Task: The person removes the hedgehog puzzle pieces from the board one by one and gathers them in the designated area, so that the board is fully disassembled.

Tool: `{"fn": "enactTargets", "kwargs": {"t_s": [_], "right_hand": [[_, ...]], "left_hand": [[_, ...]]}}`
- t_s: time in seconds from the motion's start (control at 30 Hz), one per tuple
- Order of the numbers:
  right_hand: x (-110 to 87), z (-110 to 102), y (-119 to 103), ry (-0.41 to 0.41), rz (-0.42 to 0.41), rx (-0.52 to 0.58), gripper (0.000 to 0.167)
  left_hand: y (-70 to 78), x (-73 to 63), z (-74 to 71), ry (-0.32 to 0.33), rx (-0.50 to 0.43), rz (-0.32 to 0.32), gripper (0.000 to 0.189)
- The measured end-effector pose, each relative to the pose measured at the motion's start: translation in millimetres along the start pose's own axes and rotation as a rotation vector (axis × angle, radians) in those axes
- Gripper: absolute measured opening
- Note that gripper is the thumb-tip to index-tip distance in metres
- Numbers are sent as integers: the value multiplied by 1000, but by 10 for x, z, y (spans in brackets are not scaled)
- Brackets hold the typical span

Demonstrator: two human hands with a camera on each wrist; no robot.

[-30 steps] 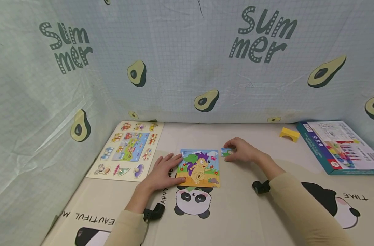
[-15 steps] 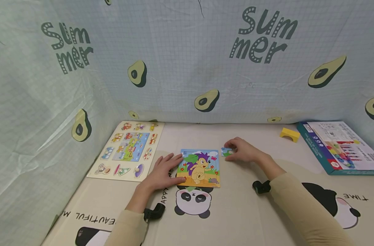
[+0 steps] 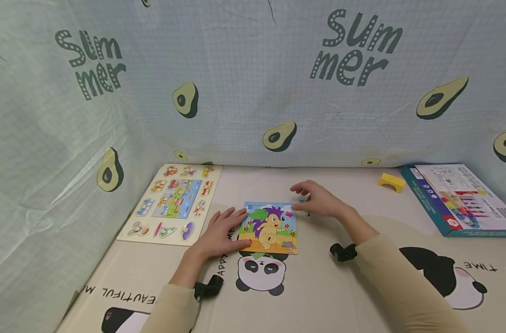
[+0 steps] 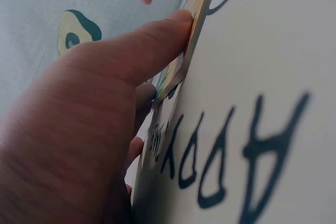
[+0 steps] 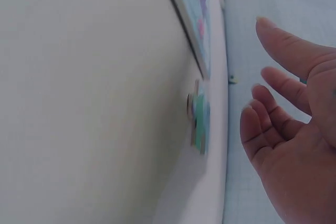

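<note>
A square jigsaw puzzle board (image 3: 271, 226) with a purple-haired hedgehog lies mid-table. My left hand (image 3: 220, 233) rests along its left side, thumb over the lower left corner and fingers spread. In the left wrist view the thumb (image 4: 163, 38) touches the board's edge. My right hand (image 3: 318, 200) hovers by the upper right corner, thumb and fingers apart, holding nothing. Below it lie small blue and green puzzle pieces (image 5: 199, 121), apparently overlapping, apart from the hand. From the head view the right hand mostly covers them.
A wooden peg puzzle board (image 3: 211, 199) with vehicle shapes lies at the left. At the back right are a yellow arch block (image 3: 392, 181) and a flat teal-edged box (image 3: 465, 199). A patterned fabric sheet (image 3: 228, 138) hangs behind the table.
My right hand has let go of the piece beside the board and moved left and slightly up, its thumb and fingers spreading. The left hand and the hedgehog board have stayed in place.
</note>
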State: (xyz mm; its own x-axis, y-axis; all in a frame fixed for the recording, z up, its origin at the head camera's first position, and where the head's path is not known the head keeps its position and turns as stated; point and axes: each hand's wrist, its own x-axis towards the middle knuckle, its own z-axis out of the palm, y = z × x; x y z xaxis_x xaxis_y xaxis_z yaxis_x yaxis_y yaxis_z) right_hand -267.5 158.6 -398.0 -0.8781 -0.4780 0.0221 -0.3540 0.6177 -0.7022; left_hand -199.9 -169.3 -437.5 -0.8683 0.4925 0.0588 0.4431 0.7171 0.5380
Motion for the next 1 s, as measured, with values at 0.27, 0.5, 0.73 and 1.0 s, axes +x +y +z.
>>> {"fn": "enactTargets", "kwargs": {"t_s": [0.27,0.5,0.73,1.0], "right_hand": [[87,143,-174,3,-29,51,55],[173,337,-250,-26,-24,38,57],[235,493,-317,-66,-21,-39,55],[225,573,-382,-93,47,-124,59]], "left_hand": [[11,5,-10,4,3,-2,84],[-5,9,2,5,9,-8,84],[-4,-3,9,-1,16,-23,84],[10,-3,2,3,19,-20,84]]}}
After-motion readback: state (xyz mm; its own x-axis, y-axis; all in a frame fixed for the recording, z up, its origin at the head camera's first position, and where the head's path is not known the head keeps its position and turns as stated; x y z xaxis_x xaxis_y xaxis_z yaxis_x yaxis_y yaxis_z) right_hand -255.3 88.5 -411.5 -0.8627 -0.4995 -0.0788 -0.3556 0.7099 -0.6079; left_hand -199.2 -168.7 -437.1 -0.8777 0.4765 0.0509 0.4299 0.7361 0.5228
